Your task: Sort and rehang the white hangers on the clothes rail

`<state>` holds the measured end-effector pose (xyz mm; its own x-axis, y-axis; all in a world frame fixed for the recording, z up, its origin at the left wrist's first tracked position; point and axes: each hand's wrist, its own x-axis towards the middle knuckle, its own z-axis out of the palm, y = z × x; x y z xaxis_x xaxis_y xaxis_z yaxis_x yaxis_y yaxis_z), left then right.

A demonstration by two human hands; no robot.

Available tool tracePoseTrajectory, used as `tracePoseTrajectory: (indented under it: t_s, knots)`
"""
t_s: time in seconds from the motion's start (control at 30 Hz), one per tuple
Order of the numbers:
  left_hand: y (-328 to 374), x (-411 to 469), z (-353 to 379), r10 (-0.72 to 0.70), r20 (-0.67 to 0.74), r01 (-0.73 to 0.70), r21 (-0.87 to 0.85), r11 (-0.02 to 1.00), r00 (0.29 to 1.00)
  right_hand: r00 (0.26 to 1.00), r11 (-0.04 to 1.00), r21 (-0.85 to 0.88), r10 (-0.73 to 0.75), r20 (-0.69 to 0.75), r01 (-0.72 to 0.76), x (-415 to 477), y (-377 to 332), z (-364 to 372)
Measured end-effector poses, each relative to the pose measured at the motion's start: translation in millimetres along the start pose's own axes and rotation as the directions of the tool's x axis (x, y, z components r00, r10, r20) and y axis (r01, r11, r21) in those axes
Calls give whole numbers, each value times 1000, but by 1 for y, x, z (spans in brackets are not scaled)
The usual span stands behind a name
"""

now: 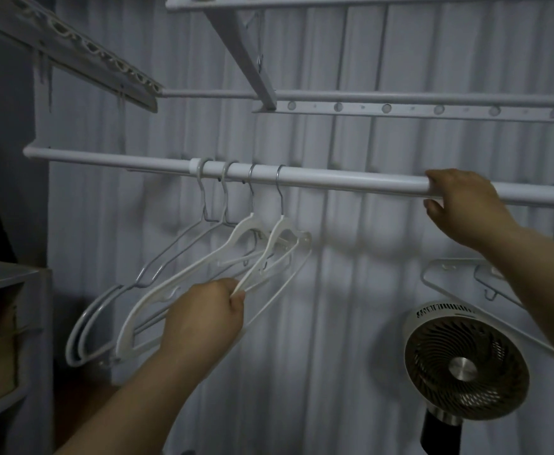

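Head view: four hangers are hanging by metal hooks on the clothes rail (318, 179), bunched left of centre. Two grey wire hangers (157, 267) are sitting furthest left, then two white plastic hangers (183, 277), all swung toward the camera's left. Left hand (210, 310) is pinching the lower arm of the rightmost white hanger (280, 238) between thumb and fingers, closed on it. Right hand (463, 205) is wrapping the rail well to the right, steadying it. More white hangers (459, 274) are showing low right, behind the right forearm, above a fan (466, 359). Handling, my read: light, stiff plastic, smooth and a bit slippery, arms prone to tangling with neighbours. Best hold is probably at the neck below the hook, lifting the hook clear rather than dragging by the arm.
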<state>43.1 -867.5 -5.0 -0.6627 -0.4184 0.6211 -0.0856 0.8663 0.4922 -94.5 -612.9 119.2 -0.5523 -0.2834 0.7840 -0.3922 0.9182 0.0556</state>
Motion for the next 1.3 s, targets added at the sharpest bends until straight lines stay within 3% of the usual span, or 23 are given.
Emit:
tracePoseTrajectory:
  t_s: [0.33,0.47,0.63,0.7,0.83,0.97,1.17,1.3]
  knots:
    - [-13,5,-7,75,61,-76,12,997,995,996,997,-28,68,59,-66,-5,-14,-7]
    - [-13,2,-18,114,-61,-113,24,993,992,995,998,-12,67,71,-67,-8,-16,-10]
    - [-4,-3,-30,339,-195,-310,165,936,920,997,1000,0,31,77,-31,-11,-11,-14]
    - [8,-7,-31,390,-245,-372,116,921,888,997,1000,-6,3,72,-2,-14,-5,-17]
    - [50,-22,-20,437,-300,-495,-154,855,848,996,998,-32,-44,71,47,-23,19,-29]
    - [102,-39,17,350,-75,-341,-480,808,934,996,997,-65,-44,82,50,-30,64,-47]
    - [172,-60,99,370,164,-188,-637,748,915,985,992,-37,126,118,-123,-38,151,-60]
    - [229,-78,136,379,247,-88,-726,682,892,983,987,86,122,140,-134,-43,181,-53]
